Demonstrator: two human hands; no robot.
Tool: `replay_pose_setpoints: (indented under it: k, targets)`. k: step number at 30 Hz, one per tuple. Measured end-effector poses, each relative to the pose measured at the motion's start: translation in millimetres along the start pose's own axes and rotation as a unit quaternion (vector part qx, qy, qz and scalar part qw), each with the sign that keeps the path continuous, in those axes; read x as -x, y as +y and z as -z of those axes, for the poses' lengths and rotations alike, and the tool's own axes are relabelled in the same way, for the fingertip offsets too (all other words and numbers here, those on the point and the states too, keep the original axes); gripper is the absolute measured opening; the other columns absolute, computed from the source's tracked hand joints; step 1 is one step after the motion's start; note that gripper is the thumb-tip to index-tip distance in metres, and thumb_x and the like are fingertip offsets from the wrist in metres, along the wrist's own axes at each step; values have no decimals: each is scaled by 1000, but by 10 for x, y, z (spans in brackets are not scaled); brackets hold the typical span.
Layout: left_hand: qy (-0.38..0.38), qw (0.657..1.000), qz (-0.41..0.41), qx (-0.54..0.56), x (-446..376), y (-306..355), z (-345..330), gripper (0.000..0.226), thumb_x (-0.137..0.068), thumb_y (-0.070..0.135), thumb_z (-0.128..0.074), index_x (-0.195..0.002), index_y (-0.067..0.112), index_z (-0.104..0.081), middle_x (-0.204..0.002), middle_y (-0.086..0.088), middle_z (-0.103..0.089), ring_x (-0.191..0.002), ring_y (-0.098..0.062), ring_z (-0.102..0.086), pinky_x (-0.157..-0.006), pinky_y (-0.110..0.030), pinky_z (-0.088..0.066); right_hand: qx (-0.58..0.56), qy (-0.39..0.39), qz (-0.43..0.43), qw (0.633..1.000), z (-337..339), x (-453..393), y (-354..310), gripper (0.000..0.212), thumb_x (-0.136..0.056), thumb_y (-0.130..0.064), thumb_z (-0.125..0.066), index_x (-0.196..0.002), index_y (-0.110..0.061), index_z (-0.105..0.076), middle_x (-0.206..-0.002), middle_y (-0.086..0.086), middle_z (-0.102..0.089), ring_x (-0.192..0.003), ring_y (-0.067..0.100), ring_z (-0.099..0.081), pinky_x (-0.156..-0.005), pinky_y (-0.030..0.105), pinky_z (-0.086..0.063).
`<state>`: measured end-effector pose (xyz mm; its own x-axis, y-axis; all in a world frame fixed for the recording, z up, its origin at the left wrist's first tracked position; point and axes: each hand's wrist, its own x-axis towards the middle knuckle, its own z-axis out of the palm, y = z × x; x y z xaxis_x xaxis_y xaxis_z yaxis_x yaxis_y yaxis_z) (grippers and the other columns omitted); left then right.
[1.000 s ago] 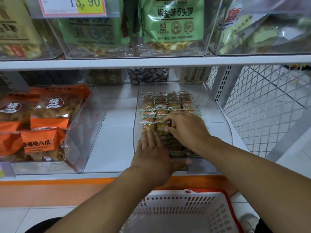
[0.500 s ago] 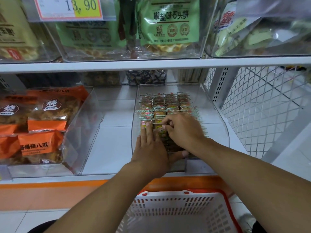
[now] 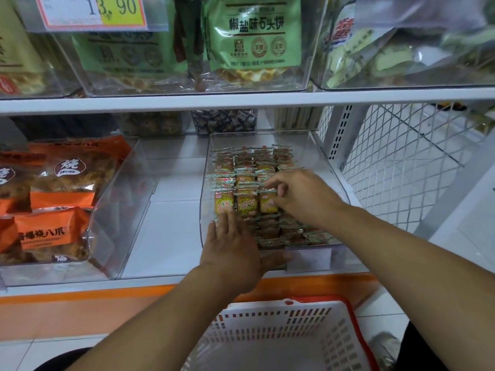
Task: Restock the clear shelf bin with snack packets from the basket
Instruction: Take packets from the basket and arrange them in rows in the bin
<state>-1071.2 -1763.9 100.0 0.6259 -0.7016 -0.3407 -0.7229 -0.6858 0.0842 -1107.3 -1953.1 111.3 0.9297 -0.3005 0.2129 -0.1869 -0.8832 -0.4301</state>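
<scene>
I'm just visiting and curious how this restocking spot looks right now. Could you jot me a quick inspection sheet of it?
Surface: white shelf, with another shelf above.
Job's things: clear bin holds rows of small snack packets; the white basket with a red rim sits below, and its visible part shows no packets.
Clutter: orange bags in the neighbouring bin; green bags and a price tag above.
Hands: left hand lies flat at the bin's front left, fingers straight on the packets; right hand has curled fingers on the packet rows.
Cables: nothing seen.
Surroundings: white wire mesh panel on the right, tiled floor.
</scene>
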Motion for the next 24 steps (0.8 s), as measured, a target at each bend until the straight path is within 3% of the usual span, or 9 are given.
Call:
replay_pose_setpoints:
  k: [2,5,10,13,17,19,21,24]
  targets:
    - [-5,1000,4,-7,-1,2,8,133,-61,91,-7,-160,4,12,-168,-19,15,-156,-34,14,-128,-49,1,61,3,58,996,-122,2,-112,41,-87,-39,-76,-127,-33,-66,-92,-15,-60,-83,8,-57,-68,30,-44]
    - [-8,1000,8,-6,7,-16,23,134,-62,91,-9,-160,2,9,-169,-18,11,-157,-32,12,-128,-46,0,127,0,79,989,-261,-11,-231,45,-89,-39,-73,-132,-29,-62,-114,-5,-62,-104,20,-63,-78,36,-52]
    - [8,1000,-11,9,9,-51,20,127,-67,89,-14,-161,6,4,-171,-16,0,-158,-31,5,-128,-45,-5,119,17,113,986,-332,-14,-349,25,-85,-33,-78,-99,-27,-58,-101,-7,-52,-91,18,-57,-67,36,-51]
    - [15,1000,-12,17,1,-70,15,120,-80,87,-27,-161,5,7,-170,-16,4,-157,-31,7,-129,-44,-1,106,-13,103,989,-357,2,-365,28,-90,-26,-72,-101,-27,-46,-96,-5,-61,-80,18,-60,-62,37,-51]
    - [12,999,-4,31,-9,-75,12,123,-83,86,-32,-159,-1,10,-168,-21,13,-157,-32,11,-127,-42,2,-74,10,15,997,-77,-72,-266,47,-100,-31,-54,-144,-38,-40,-123,-4,-67,-106,18,-63,-84,35,-52]
    - [12,999,1,42,-15,-71,5,124,-82,86,-33,-159,0,13,-168,-20,16,-156,-32,13,-128,-42,3,-245,43,-79,965,87,-120,-216,36,-98,-26,-56,-128,-44,-62,-122,3,-71,-101,29,-66,-80,36,-52]
    - [20,999,0,49,-18,-63,-7,122,-83,87,-33,-159,4,14,-168,-18,18,-156,-32,14,-128,-43,2,-401,69,-179,896,145,-122,-187,23,-93,-18,-62,-102,-32,-78,-100,5,-76,-79,30,-62,-59,28,-46]
    - [32,998,-11,52,-26,-55,-20,120,-81,88,-32,-160,10,15,-169,-13,19,-156,-33,14,-128,-46,-2,-503,18,-246,828,111,-124,-190,17,-90,-2,-64,-89,-17,-72,-87,6,-69,-81,22,-55,-56,27,-38]
